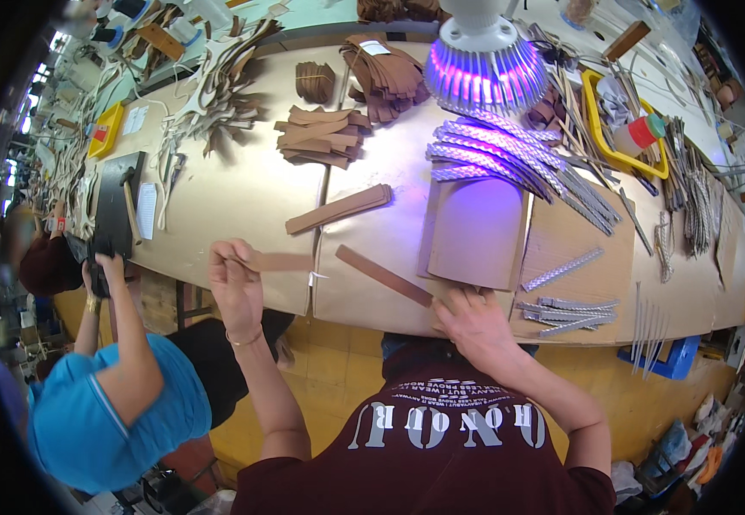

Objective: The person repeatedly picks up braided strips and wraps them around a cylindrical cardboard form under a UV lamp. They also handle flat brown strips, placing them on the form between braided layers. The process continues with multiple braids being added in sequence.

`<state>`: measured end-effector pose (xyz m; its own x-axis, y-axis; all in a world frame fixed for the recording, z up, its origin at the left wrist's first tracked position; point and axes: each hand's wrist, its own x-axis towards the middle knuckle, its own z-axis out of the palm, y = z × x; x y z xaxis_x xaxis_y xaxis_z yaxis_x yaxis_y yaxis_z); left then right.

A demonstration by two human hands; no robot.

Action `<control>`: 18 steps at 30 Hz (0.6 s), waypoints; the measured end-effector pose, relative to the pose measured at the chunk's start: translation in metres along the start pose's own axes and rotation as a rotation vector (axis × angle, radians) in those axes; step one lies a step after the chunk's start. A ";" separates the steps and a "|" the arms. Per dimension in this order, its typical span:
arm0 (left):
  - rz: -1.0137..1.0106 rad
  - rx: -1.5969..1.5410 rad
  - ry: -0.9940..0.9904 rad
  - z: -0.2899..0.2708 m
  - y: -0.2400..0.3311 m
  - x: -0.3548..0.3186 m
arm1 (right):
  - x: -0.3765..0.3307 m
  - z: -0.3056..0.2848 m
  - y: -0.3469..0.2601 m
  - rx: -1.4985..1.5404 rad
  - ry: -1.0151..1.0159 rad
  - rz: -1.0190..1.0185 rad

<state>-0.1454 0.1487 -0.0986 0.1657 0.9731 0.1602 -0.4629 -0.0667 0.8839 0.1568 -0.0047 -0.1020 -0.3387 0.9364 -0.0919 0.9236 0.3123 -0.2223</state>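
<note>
My left hand (237, 290) is raised over the table's front edge, thumb and fingers pinching one end of a flat brown leather strip (285, 262) that points right. My right hand (479, 328) is palm down at the near edge of a brown board with a curved top (475, 232). Its fingers are bent, partly hidden at the board's edge. A second brown leather strip (383, 275) runs slantwise across the table, its lower end meeting this hand by the thumb. Behind it lies a small stack of brown strips (340, 209).
A glowing purple lamp (485, 69) hangs over braided silver strips (497, 154). Short braided pieces (566, 315) lie right of my right hand. Brown strip bundles (321, 136) sit farther back. A yellow basket (625, 159) stands far right. A co-worker in blue (123, 403) is at left.
</note>
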 end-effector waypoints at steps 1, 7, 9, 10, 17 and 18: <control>0.043 0.062 -0.089 0.009 0.008 -0.001 | 0.002 -0.006 0.000 0.085 0.023 0.025; -0.150 0.566 -0.468 0.096 -0.016 -0.029 | 0.011 -0.048 -0.009 1.171 0.004 0.241; -0.130 0.498 -0.491 0.109 -0.021 -0.030 | 0.012 -0.055 -0.012 1.312 0.078 0.261; -0.128 0.477 -0.498 0.112 -0.022 -0.029 | 0.012 -0.058 -0.012 1.344 0.099 0.276; -0.128 0.444 -0.504 0.112 -0.025 -0.026 | 0.009 -0.064 -0.011 1.317 0.123 0.286; -0.125 0.440 -0.505 0.112 -0.026 -0.026 | 0.009 -0.064 -0.012 1.344 0.117 0.296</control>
<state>-0.0402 0.1005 -0.0768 0.6304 0.7642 0.1364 -0.0343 -0.1481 0.9884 0.1544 0.0106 -0.0382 -0.0835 0.9688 -0.2333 0.0537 -0.2294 -0.9718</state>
